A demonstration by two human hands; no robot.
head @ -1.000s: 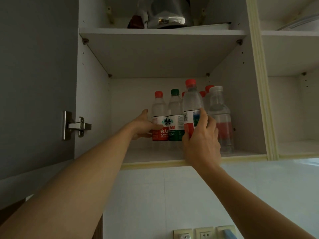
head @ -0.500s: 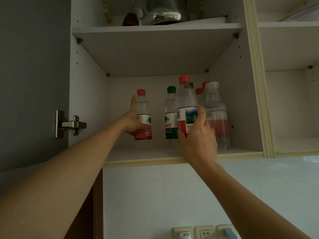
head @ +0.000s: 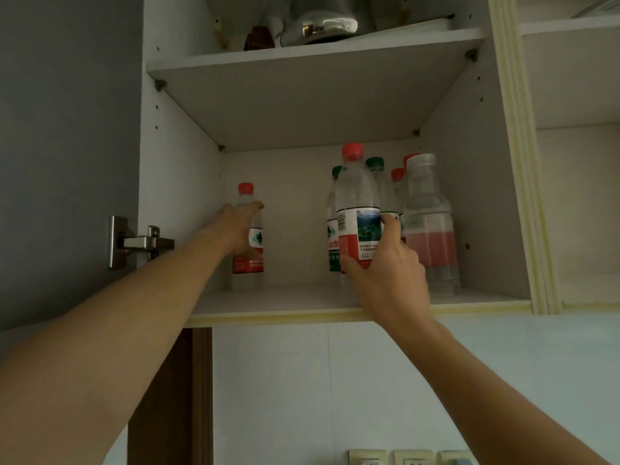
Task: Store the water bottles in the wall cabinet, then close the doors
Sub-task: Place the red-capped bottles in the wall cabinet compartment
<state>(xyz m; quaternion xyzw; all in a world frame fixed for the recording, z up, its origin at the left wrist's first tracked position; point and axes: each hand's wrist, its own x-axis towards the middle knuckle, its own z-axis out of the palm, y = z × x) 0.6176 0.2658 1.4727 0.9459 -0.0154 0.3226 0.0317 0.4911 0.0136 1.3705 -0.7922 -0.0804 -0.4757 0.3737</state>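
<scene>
left hand (head: 239, 229): fingers wrapped round red-capped bottle (head: 247, 236), set far left for spacing | right hand (head: 385, 273): grips red-labelled bottle (head: 358, 213), steadying it near shelf (head: 285, 302) front

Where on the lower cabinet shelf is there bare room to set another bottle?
Bare shelf lies between the bottle gripped by the left hand near the left wall and the bottle held by the right hand. The right side is crowded: green-capped bottles and a clear jug stand close together.
</scene>
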